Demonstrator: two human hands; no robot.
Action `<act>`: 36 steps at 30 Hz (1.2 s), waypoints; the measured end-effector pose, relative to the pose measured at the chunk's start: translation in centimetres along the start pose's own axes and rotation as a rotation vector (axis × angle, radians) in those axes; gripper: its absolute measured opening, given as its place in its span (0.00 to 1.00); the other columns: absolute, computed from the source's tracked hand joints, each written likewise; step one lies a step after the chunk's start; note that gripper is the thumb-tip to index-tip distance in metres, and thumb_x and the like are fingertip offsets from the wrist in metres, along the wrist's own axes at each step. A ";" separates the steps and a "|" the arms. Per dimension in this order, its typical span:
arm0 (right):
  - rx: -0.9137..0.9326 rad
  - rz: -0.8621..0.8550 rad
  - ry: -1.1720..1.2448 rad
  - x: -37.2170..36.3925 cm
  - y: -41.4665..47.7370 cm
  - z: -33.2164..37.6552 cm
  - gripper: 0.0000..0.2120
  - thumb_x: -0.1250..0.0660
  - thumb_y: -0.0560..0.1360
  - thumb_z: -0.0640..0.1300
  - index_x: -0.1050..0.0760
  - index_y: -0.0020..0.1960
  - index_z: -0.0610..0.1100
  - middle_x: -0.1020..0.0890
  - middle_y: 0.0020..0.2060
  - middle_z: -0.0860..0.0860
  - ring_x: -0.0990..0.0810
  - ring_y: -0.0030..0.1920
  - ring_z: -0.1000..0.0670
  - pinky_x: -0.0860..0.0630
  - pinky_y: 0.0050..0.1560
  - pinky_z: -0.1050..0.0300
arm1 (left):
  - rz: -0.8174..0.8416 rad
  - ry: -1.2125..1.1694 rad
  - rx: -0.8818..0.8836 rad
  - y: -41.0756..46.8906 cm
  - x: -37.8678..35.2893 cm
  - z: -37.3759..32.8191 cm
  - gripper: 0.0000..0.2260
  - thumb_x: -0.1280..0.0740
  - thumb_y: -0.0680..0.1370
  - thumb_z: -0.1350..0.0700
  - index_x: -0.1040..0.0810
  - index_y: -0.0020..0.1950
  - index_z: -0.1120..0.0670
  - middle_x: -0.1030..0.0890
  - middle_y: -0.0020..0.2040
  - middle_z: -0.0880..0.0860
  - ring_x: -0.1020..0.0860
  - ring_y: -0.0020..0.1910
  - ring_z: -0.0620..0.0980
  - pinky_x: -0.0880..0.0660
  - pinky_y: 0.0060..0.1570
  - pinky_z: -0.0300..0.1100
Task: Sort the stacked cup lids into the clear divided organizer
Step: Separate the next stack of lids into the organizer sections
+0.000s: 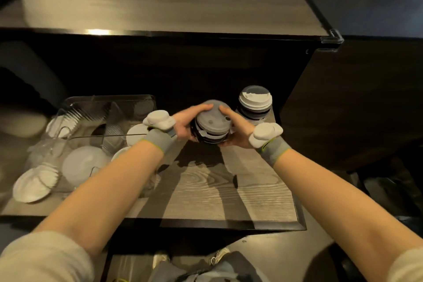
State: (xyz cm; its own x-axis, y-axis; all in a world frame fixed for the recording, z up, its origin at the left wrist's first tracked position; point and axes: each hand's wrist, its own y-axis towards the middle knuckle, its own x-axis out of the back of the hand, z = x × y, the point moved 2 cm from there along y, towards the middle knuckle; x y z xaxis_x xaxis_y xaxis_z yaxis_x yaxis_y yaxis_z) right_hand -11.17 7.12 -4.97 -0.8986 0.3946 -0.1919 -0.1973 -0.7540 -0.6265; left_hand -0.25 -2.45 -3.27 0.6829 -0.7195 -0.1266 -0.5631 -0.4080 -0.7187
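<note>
A stack of cup lids (212, 125) with a grey lid on top and black and white ones below is held above the wooden table. My left hand (186, 122) grips its left side, thumb over the top lid. My right hand (238, 129) grips the right side in the same way. A second stack of lids (254, 103), white on top, stands on the table just behind and to the right. The clear divided organizer (91, 135) sits to the left, with white lids (82, 167) lying in several compartments.
The low wooden table (206, 190) has a dark frame and ends close in front of me. A dark cabinet (160, 68) with a wooden top rises right behind the lids. Each wrist carries a white device on a grey band. My shoes show below the table's edge.
</note>
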 end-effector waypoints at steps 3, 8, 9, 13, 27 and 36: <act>0.026 0.036 -0.024 -3.4 0.0 2.1 0.19 0.40 0.75 0.61 0.25 0.53 0.46 0.19 0.45 0.48 0.21 0.48 0.47 0.24 0.51 0.47 | 0.021 -0.081 -0.095 -2.0 3.5 -1.1 0.16 0.36 0.76 0.45 0.21 0.52 0.57 0.14 0.42 0.56 0.17 0.45 0.53 0.21 0.45 0.47; 0.107 0.033 -0.159 -7.9 -0.1 5.4 0.20 0.42 0.75 0.62 0.27 0.58 0.50 0.22 0.54 0.48 0.24 0.52 0.46 0.26 0.54 0.46 | 0.018 -0.223 -0.252 -5.1 7.7 -1.9 0.21 0.42 0.77 0.38 0.18 0.50 0.51 0.14 0.44 0.54 0.15 0.42 0.53 0.18 0.38 0.48; 0.120 0.033 -0.178 -9.0 0.1 6.1 0.23 0.42 0.75 0.62 0.29 0.62 0.49 0.23 0.59 0.46 0.25 0.56 0.44 0.28 0.59 0.44 | 0.010 -0.287 -0.276 -5.7 8.7 -2.2 0.20 0.44 0.78 0.39 0.19 0.51 0.51 0.14 0.45 0.55 0.15 0.43 0.53 0.18 0.40 0.49; 0.138 0.086 -0.176 -13.9 0.4 7.8 0.23 0.42 0.76 0.59 0.34 0.67 0.49 0.29 0.67 0.43 0.30 0.63 0.41 0.32 0.61 0.41 | -0.046 -0.494 -0.346 -8.2 13.3 -2.2 0.18 0.42 0.81 0.49 0.24 0.63 0.58 0.20 0.60 0.60 0.21 0.58 0.57 0.24 0.54 0.52; 0.740 -0.073 -0.531 -28.0 1.6 8.2 0.21 0.46 0.81 0.51 0.35 0.70 0.43 0.30 0.67 0.47 0.32 0.67 0.50 0.38 0.60 0.63 | -0.057 -0.613 -0.305 -11.8 25.3 1.1 0.18 0.44 0.81 0.49 0.21 0.53 0.61 0.15 0.48 0.59 0.16 0.44 0.56 0.19 0.42 0.48; 0.866 0.058 -0.906 -29.4 2.8 7.5 0.35 0.27 0.69 0.50 0.38 0.72 0.46 0.33 0.68 0.47 0.37 0.69 0.49 0.37 0.67 0.57 | -0.015 -0.548 -0.356 -11.0 28.0 1.8 0.25 0.45 0.80 0.42 0.13 0.40 0.54 0.14 0.40 0.55 0.15 0.38 0.52 0.18 0.36 0.44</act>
State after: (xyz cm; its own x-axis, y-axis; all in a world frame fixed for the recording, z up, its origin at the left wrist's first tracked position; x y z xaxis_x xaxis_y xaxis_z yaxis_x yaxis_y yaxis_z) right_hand 11.72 -10.50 4.60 -0.7929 0.1067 0.6000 -0.0326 -0.9906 0.1331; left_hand 25.87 -17.06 -0.14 0.7772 -0.3602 -0.5160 -0.6073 -0.6443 -0.4649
